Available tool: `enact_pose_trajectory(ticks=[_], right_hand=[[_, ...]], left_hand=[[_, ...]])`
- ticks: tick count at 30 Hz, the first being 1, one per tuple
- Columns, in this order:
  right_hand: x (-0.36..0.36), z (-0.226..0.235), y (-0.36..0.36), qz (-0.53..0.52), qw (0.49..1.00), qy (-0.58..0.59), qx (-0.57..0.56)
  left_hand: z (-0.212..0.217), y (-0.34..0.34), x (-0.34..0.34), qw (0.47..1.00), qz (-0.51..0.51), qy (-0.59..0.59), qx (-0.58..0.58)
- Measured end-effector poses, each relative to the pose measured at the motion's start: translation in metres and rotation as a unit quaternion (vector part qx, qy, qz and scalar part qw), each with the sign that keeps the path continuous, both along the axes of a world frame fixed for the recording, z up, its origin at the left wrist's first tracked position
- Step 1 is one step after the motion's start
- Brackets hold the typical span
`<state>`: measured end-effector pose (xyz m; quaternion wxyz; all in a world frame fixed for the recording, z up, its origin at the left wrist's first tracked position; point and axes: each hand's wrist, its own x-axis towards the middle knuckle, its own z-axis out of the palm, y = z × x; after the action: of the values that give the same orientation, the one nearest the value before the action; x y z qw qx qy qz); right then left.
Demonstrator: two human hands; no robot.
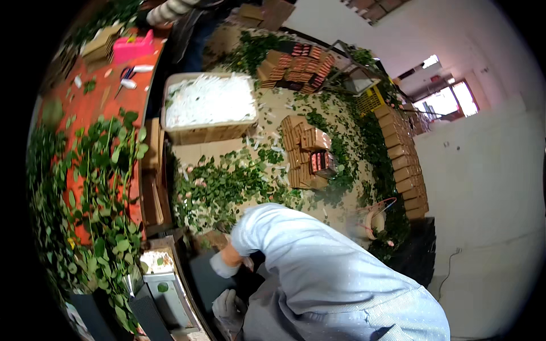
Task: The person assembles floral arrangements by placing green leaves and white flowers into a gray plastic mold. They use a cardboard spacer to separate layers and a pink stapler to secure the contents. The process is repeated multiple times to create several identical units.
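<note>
My right hand (pixel 223 265), in a pale glove with the wrist bare above it, reaches down beside a dark grey sheet (pixel 205 277). Its fingers are mostly hidden, and I cannot tell whether it grips the sheet. Closer to the lower edge, my left hand (pixel 227 307) wears a whitish glove. Its fingers are curled in near the sheet's lower end; what they hold, if anything, is hidden. My right arm's light blue sleeve covers much of the lower middle.
Leafy rose stems (pixel 105 193) lie along the red table (pixel 108 94) at left, with scissors (pixel 124 77) and a pink holder (pixel 132 50). A tub of white scraps (pixel 210 126), boxed pink flowers (pixel 298 65), cardboard sleeves (pixel 296 150) and a bucket (pixel 372 221) stand on the leaf-strewn floor. Another person's sleeve (pixel 170 11) shows at top.
</note>
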<state>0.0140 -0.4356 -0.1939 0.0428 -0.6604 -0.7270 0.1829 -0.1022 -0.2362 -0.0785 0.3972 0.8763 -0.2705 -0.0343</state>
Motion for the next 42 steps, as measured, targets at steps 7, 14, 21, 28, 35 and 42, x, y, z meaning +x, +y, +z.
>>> enact_pose_trajectory(ticks=[7,14,21,28,35,42], right_hand=[[-0.093,-0.024,-0.204,-0.422,0.860,0.121,-0.262],[-0.086,0.059,-0.275,-0.615,0.763,0.118,-0.163],[-0.030,0.175,-0.244,-0.812,0.427,0.291,0.273],[-0.004,0.239,-0.198,-0.654,0.369,0.480,0.454],[0.011,0.320,-0.153,-0.300,0.427,0.712,0.471],[0.019,0.251,-0.151,-0.510,0.623,0.458,0.377]], left_hand=[[0.032,-0.035,0.015,0.998,-0.026,-0.019,0.047],[0.044,-0.110,0.033,0.977,-0.104,0.035,0.185],[0.099,-0.207,0.047,0.980,-0.109,0.036,0.160],[0.057,-0.192,0.058,0.996,0.024,0.045,0.075],[0.153,-0.155,0.022,0.903,0.389,0.139,-0.119],[0.206,-0.103,-0.030,0.900,0.351,0.099,-0.239]])
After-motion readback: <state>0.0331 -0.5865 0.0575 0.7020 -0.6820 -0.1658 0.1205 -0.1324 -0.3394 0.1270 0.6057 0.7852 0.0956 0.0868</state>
